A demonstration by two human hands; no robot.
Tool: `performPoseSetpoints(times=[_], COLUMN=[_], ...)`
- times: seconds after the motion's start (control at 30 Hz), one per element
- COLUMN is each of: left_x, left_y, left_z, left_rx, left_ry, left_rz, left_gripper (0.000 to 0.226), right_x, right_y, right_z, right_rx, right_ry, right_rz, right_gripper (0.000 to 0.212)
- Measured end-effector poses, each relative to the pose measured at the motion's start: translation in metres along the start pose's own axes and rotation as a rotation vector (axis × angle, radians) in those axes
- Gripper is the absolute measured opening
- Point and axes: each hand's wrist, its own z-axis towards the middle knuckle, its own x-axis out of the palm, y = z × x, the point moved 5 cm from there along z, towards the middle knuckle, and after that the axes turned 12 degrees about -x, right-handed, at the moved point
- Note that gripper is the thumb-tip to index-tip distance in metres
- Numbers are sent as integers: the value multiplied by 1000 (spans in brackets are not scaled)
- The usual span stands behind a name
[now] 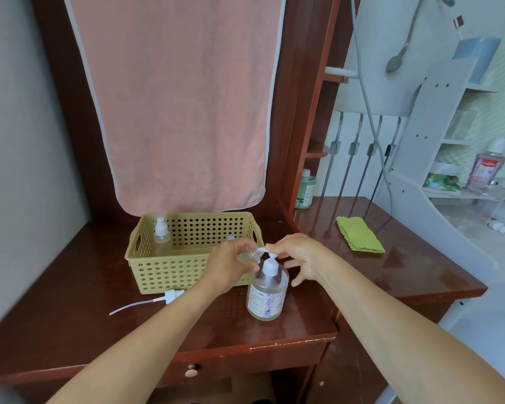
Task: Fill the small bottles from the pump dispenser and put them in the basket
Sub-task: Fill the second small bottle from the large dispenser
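Note:
A clear pump dispenser (267, 293) with a white pump head stands on the dark wooden desk in front of a yellow perforated basket (187, 258). My left hand (231, 263) grips a small clear bottle (250, 256), tilted with its neck at the pump's spout. My right hand (299, 255) rests its fingertips on top of the pump head, other fingers spread. A second small bottle (161, 233) with a white spray cap stands inside the basket at its back left. A loose white spray cap with its tube (169, 295) lies on the desk before the basket.
A folded green cloth (360, 234) lies on the desk at the right. A pink towel (181, 97) hangs behind the basket. A green bottle (305, 189) stands at the back by the wooden frame. White shelves with bottles (484, 167) are at the far right.

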Motion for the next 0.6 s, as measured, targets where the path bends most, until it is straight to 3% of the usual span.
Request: performPoseSetpoints(times=[0.27,0.47,0.6], left_x=[6,1,2], left_y=[5,-1,-2], left_z=[1,-2,0], left_rx=[-8,4,12], left_ry=[3,3,-2], left_rz=[64,-6,20], left_gripper=[33,31,32], right_x=[10,2,3], right_y=[-8,-2,-4], right_z=[4,0,6], right_rx=[6,14,11], right_ry=[-28,20,-13], right_rz=[70,31,66], right_gripper=[33,47,42])
